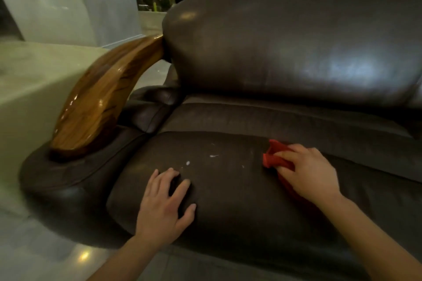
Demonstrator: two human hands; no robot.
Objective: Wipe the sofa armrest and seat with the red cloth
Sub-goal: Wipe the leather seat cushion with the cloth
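Note:
A dark brown leather sofa fills the view. Its seat cushion (228, 201) carries a few small white specks near the middle. The curved glossy wooden armrest (98, 102) rises on the left above a padded leather arm. My right hand (308, 173) presses a crumpled red cloth (274, 157) onto the seat at the right; most of the cloth is hidden under the palm. My left hand (164, 207) lies flat on the front of the seat, fingers spread, holding nothing.
The big back cushion (296, 41) stands behind the seat. A pale stone block (27, 80) sits just left of the armrest. Glossy tiled floor (45, 253) runs along the front. A person stands far behind the sofa at the top.

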